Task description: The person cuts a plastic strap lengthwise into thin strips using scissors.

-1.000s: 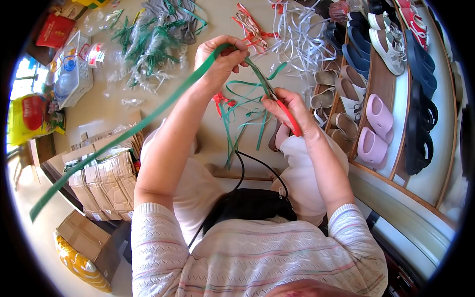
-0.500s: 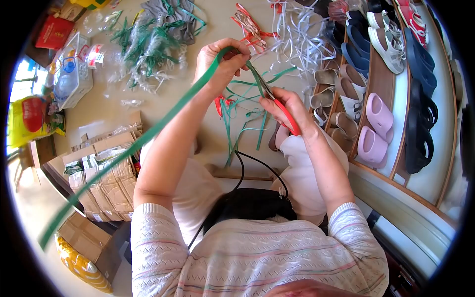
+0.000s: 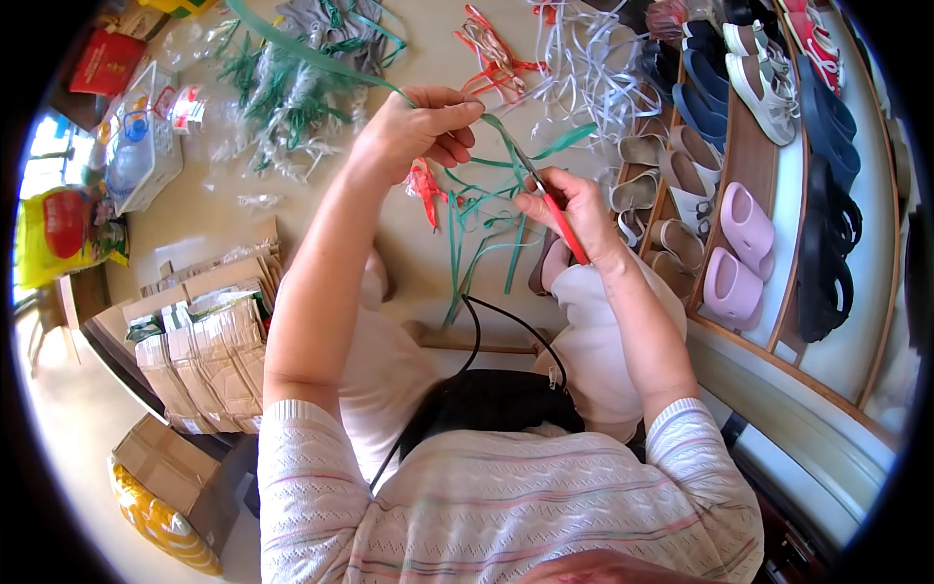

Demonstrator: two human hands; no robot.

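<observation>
My left hand (image 3: 423, 131) pinches a long green plastic strip (image 3: 302, 51) between thumb and fingers. One length of it trails up and left past the wrist. A short part runs from my fingertips down to the scissors. My right hand (image 3: 572, 206) is closed around red-handled scissors (image 3: 559, 219), whose blades point up and left, against the strip. A piece of green strip sticks out to the right beyond the blades. Below, between the feet, lie several cut green strips (image 3: 477, 229) and a small red bundle (image 3: 425, 188).
A shoe rack (image 3: 744, 204) with many shoes stands at the right. Heaps of white strips (image 3: 593, 68), red strips (image 3: 494, 54) and green-and-white strips (image 3: 292, 97) lie on the floor ahead. Cardboard boxes (image 3: 209, 360) and a white basket (image 3: 146, 146) are at the left. A black bag (image 3: 506, 401) rests on my lap.
The strip's long tail has swung from lower left to upper left. My left hand has moved slightly left and down, its fingers spread more. The scissors have shifted only a little.
</observation>
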